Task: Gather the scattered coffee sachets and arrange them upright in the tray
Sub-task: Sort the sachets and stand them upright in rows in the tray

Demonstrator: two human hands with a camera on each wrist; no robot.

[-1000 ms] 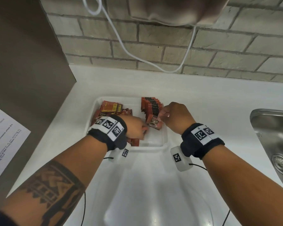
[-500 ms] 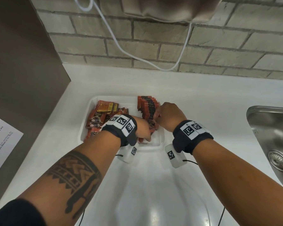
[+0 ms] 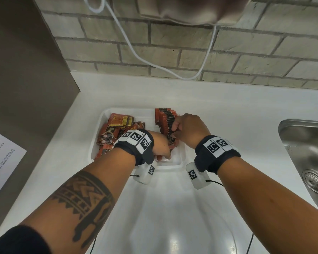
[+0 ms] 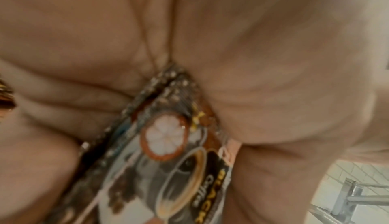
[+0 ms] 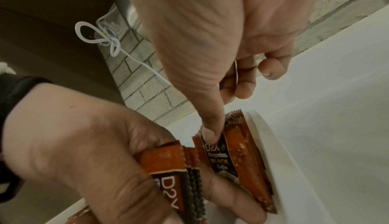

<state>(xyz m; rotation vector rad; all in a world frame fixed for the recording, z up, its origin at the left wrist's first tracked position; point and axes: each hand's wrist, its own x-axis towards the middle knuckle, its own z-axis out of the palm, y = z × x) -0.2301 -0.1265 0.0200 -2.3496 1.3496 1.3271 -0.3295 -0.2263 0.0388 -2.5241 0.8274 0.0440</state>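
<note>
While both hands work inside the white tray (image 3: 99, 143) at the centre of the head view, the left hand (image 3: 161, 143) sits at the tray's near middle, fingers curled round a small bunch of coffee sachets (image 5: 168, 169). Left wrist view: held sachets run diagonally from frame centre to bottom edge, pressed between palm and fingers; print blurred. Right hand (image 3: 188, 130) is just right of the left hand, at the near end of the upright row of sachets (image 3: 166, 121) along the tray's right side. Right wrist view: thumb (image 5: 210, 132) presses on the top front of the nearest standing sachet (image 5: 238, 157), lower centre of frame; other fingers curl behind it, so the grip is a narrow pinch. Held bunch lies immediately left of that sachet, nearly touching. Loose sachets (image 3: 114, 132) lie flat in a heap in the tray's left half. Sink (image 3: 305, 147) at the right edge; paper sheet (image 3: 2, 162) at the left edge.
</note>
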